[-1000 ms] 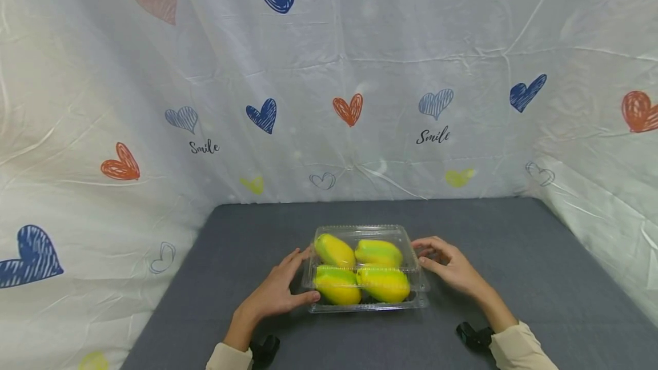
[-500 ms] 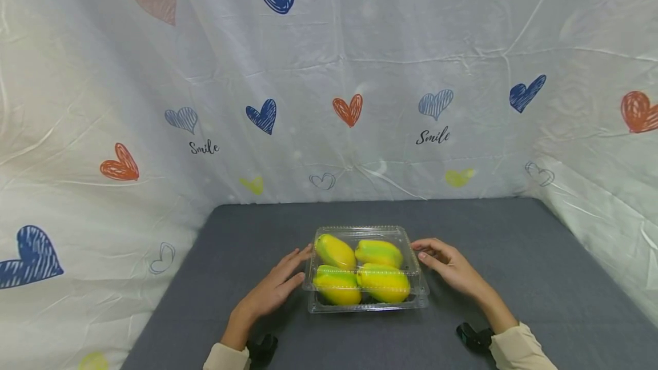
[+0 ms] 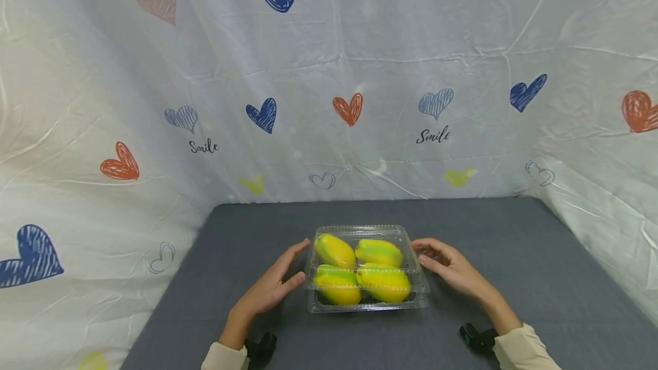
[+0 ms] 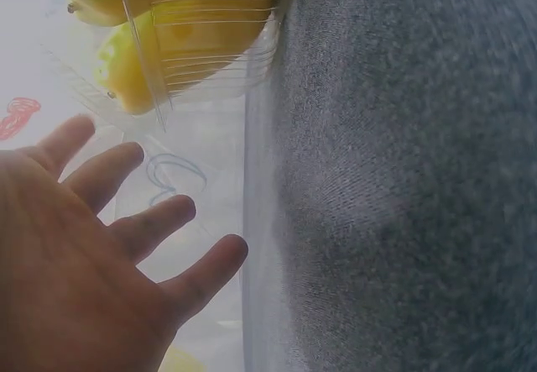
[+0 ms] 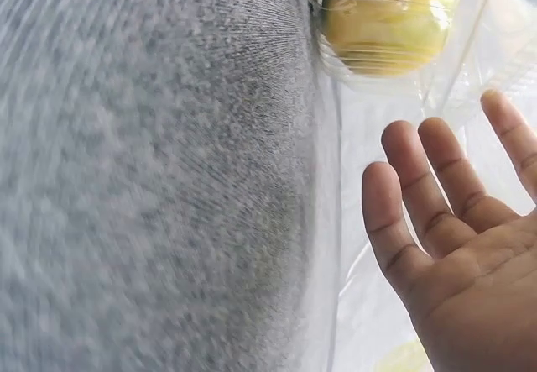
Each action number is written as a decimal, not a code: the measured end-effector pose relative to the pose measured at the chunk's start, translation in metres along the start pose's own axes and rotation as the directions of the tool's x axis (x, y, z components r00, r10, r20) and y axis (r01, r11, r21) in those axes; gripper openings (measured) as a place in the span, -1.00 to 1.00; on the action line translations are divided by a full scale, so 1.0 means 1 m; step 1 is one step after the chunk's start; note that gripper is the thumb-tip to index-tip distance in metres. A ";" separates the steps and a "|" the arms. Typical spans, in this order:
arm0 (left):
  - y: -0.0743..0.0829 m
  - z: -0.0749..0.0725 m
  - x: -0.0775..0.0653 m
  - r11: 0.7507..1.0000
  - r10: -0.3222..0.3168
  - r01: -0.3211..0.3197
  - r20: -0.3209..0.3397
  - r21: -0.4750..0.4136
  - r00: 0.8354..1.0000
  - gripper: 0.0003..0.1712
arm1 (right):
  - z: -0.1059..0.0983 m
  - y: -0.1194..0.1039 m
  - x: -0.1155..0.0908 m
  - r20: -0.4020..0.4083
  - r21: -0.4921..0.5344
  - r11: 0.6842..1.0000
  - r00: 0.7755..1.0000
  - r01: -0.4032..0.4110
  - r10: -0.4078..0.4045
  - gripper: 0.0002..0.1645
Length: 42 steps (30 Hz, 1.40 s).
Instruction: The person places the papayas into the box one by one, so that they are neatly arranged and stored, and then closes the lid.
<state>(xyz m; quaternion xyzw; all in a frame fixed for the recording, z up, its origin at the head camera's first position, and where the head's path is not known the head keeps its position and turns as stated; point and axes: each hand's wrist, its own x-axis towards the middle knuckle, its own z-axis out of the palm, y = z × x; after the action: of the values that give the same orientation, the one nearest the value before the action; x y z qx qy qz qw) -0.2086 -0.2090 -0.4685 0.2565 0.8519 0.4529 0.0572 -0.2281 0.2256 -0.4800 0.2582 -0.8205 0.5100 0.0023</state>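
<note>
A clear plastic clamshell box [image 3: 367, 308] stands on the grey tabletop, its lid down over several yellow-green mangoes [image 3: 382, 284]. To its left is my left hand [image 3: 269, 285], fingers spread and thumb pointing at the box's side. The left wrist view shows that palm bare, with a gap between the fingers [image 4: 164, 217] and the box. On the other side, my right hand [image 3: 453, 268] holds nothing, and its fingertips are right by the lid's right edge. Its relaxed, slightly bent fingers [image 5: 440, 170] sit below a mango [image 5: 386, 23] in the right wrist view.
A grey cloth covers the table [image 3: 267, 218]. White sheeting [image 3: 390, 27] with printed hearts hangs behind and along both sides. Black wrist cameras [image 3: 262, 350] are strapped at both wrists, beside the beige sleeves [image 3: 524, 350].
My left hand has drawn back from the box's left side; its thumb, earlier at the front left corner, has moved away. The right hand and the box have hardly moved.
</note>
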 end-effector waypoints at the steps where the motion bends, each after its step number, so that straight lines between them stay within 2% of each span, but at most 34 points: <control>1: 0.000 0.000 0.000 1.000 0.011 -0.011 0.003 0.008 1.000 -0.24 | -0.001 -0.001 -0.001 0.013 0.006 1.000 1.000 0.000 0.000 -0.58; 6: 0.002 0.000 -0.001 0.999 0.008 -0.008 0.019 0.035 1.000 -0.23 | -0.004 -0.004 -0.005 0.107 0.061 0.998 0.994 -0.030 0.024 -0.48; 11: -0.001 -0.001 -0.002 0.998 -0.010 0.007 0.037 0.067 0.999 -0.15 | -0.006 -0.005 -0.010 0.202 0.101 0.991 0.977 -0.090 0.068 -0.33; 15: -0.004 -0.001 -0.002 0.996 -0.017 0.012 0.057 0.084 0.998 -0.09 | -0.008 -0.004 -0.012 0.263 0.151 0.987 0.965 -0.063 0.021 -0.22; 18: -0.005 -0.001 -0.002 0.996 -0.035 0.029 0.068 0.084 0.997 -0.07 | -0.008 -0.004 -0.011 0.319 0.241 0.970 0.947 -0.039 -0.041 -0.16; 21: -0.004 -0.001 -0.002 0.995 -0.063 0.057 0.071 0.084 0.996 -0.07 | -0.008 -0.005 -0.010 0.376 0.321 0.944 0.924 -0.068 -0.062 -0.08; 24: -0.003 -0.001 -0.002 0.993 -0.092 0.086 0.072 0.082 0.993 -0.07 | -0.007 -0.007 -0.010 0.415 0.344 0.932 0.909 -0.116 -0.040 0.01; 29: -0.003 0.001 -0.002 0.992 -0.109 0.104 0.074 0.074 0.991 -0.09 | -0.002 -0.010 -0.011 0.433 0.299 0.944 0.901 -0.143 0.000 0.14; 34: -0.005 0.001 -0.001 0.994 -0.099 0.094 0.100 0.055 0.990 -0.11 | 0.001 -0.012 -0.012 0.429 0.266 0.951 0.903 -0.160 0.031 0.15; 42: -0.006 -0.001 0.001 1.000 -0.018 0.020 0.166 -0.010 0.986 -0.12 | 0.003 -0.012 -0.012 0.440 0.275 0.944 0.897 -0.181 0.044 0.15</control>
<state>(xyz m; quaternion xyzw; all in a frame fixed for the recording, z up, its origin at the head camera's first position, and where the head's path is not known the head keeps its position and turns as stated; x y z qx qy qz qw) -0.2118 -0.2122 -0.4722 0.2849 0.8440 0.4343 0.1336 -0.2118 0.2243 -0.4748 0.3125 -0.7246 0.5619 -0.2481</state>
